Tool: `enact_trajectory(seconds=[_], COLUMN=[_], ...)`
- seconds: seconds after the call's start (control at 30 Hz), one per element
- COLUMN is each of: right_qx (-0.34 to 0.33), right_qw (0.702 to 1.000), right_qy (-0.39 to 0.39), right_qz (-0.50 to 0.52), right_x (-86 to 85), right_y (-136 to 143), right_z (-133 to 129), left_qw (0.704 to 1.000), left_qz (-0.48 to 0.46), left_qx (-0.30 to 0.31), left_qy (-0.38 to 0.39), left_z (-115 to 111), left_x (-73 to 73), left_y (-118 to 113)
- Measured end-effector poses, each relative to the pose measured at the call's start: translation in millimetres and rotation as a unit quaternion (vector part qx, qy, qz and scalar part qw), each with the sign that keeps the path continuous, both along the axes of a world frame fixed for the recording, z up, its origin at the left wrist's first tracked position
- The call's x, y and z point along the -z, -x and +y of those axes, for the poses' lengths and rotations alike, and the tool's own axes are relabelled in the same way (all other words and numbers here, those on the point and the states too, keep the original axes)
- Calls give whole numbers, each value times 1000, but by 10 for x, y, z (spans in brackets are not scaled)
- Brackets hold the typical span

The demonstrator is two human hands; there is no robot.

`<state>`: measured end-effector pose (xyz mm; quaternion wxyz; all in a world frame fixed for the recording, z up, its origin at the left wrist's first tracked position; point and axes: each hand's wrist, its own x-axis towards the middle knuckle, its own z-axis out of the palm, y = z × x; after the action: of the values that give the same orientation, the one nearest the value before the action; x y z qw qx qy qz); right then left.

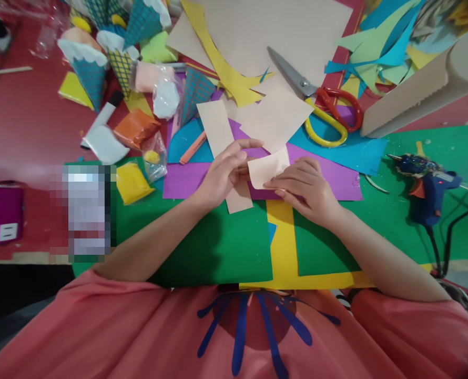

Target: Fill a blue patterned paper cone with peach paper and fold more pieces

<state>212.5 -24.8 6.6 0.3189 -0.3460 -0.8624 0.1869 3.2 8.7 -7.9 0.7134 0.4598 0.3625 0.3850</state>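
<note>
cream paper [268, 169], gridded teal cone [196, 93]

No text is legible: the white label [8, 232] on the purple container [2, 206] is too blurred.

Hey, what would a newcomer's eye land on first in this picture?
Probably the centre, where the right hand holds a small curled piece of pale paper, with the left hand close beside it. Next, perhaps, the scissors with red and yellow handles, above the right hand in view, then the blue glue gun at far right.
</note>
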Motion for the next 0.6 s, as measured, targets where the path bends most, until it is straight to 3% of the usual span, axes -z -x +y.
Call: enact_trajectory(seconds=[0.1, 0.2, 0.3, 0.37, 0.47, 0.53, 0.6], right_qx=[27, 43, 49, 50, 53, 59, 59], right_qw=[999, 997, 994, 993, 993, 994, 994], right_qy=[13, 28, 72, 92, 95, 92, 94], right_qz=[26, 58, 63, 56, 40, 28, 20], right_x=[3, -6, -12, -7, 8, 17, 20], right_y=[10, 20, 30, 34, 31, 26, 22], right_z=[3, -4, -14, -17, -15, -13, -14], left_qw=[999, 986, 954, 917, 833, 780, 747], left_qz=[6, 63, 144, 221, 333, 371, 384], left_qx=[35, 45, 41, 27, 10, 13, 36], left_qy=[-40, -149, -258, -332, -442, -503, -541], left_z=[-15, -36, -53, -55, -44, -41, -52], left_x=[20, 63, 74, 55, 24, 19, 22], left_y=[5, 9, 17, 27, 44, 50, 48])
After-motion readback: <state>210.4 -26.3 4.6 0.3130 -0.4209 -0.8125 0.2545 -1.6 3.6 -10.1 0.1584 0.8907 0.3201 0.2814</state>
